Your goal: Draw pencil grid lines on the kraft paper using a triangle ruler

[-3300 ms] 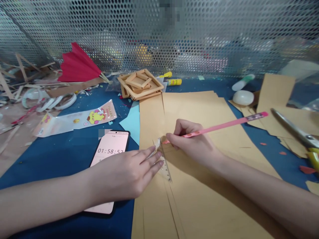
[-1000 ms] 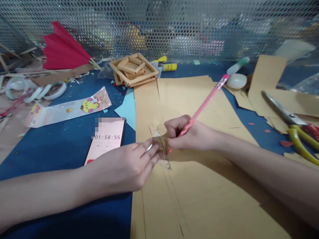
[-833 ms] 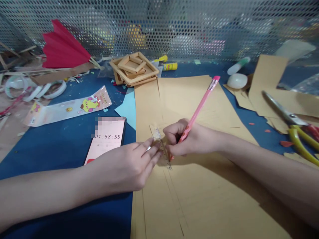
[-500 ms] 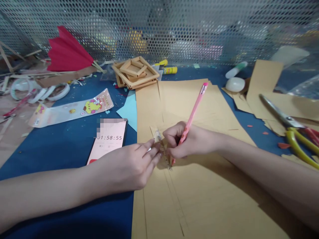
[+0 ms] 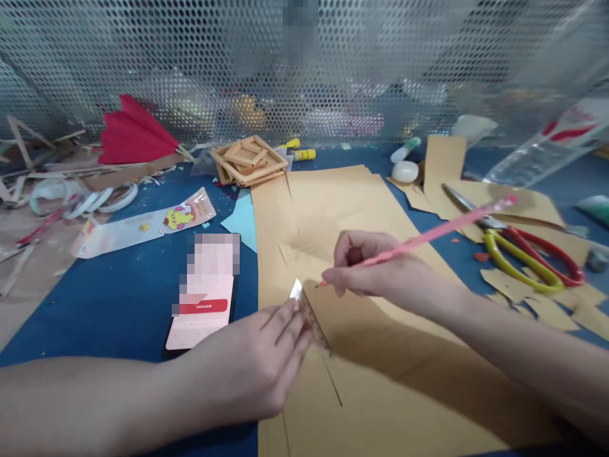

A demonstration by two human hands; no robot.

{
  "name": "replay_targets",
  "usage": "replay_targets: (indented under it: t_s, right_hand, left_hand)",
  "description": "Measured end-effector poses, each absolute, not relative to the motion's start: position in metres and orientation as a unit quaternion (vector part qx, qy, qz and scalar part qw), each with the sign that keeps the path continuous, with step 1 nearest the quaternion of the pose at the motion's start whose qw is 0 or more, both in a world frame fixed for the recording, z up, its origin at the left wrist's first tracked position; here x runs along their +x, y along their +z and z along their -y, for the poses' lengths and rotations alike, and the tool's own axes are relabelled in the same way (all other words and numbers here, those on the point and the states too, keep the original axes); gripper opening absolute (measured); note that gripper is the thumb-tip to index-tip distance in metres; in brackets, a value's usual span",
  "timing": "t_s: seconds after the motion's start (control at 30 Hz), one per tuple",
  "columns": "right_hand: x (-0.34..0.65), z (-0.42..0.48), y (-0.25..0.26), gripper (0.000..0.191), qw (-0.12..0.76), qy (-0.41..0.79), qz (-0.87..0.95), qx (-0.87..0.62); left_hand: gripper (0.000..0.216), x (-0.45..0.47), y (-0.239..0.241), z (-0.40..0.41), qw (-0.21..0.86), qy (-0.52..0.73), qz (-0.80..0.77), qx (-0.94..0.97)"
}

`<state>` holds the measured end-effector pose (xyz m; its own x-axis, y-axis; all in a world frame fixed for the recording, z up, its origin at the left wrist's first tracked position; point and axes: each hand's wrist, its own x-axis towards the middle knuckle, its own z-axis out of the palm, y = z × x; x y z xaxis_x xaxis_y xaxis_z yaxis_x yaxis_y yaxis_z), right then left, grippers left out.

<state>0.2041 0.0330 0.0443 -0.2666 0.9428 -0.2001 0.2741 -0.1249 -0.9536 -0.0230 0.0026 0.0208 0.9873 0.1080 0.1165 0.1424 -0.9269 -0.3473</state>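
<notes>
A short clear ruler [image 5: 320, 327] lies aslant on a large sheet of brown kraft paper [image 5: 328, 203]. My left hand [image 5: 259, 362] grips and presses the ruler with its fingers held close together, covering much of it; the far end catches bright light. Pinched in my right hand [image 5: 380, 266] is a pink pencil [image 5: 442, 228], leaning far over to the right. Its tip is just right of the ruler's far end; whether it touches the paper I cannot tell. Thin drawn lines run down the sheet, one continuing below the ruler's near end.
Left of the paper lies a phone [image 5: 209, 324], with a plastic sleeve [image 5: 143, 225] beyond it. Stacked wooden frames [image 5: 250, 158] touch the sheet's far edge. To the right are yellow-and-red scissors [image 5: 523, 260], paper scraps [image 5: 552, 311] and a plastic bottle [image 5: 547, 146]. Perforated metal [image 5: 190, 63] stands behind.
My right hand has lifted the pencil away from the ruler's near end, up and to the right, and the pencil tilts lower. The left hand stays on the ruler. The camera view has shifted.
</notes>
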Motion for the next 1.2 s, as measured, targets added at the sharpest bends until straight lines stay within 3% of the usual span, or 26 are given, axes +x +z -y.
replay_targets:
  t_s: [0.1, 0.23, 1.2]
  right_hand:
    - [0.201, -0.014, 0.02, 0.028, 0.379, 0.457, 0.582, -0.556]
    - [0.196, -0.01, -0.001, 0.031, 0.409, 0.428, 0.593, -0.545]
    - [0.197, -0.014, -0.009, 0.03, 0.432, 0.381, 0.66, -0.482]
  left_hand:
    - [0.038, -0.022, 0.021, 0.007, 0.18, -0.053, 0.056, -0.981]
    - [0.038, -0.021, 0.02, 0.014, 0.184, -0.06, 0.043, -0.98]
    - [0.037, -0.013, 0.016, 0.014, 0.184, -0.062, 0.02, -0.981]
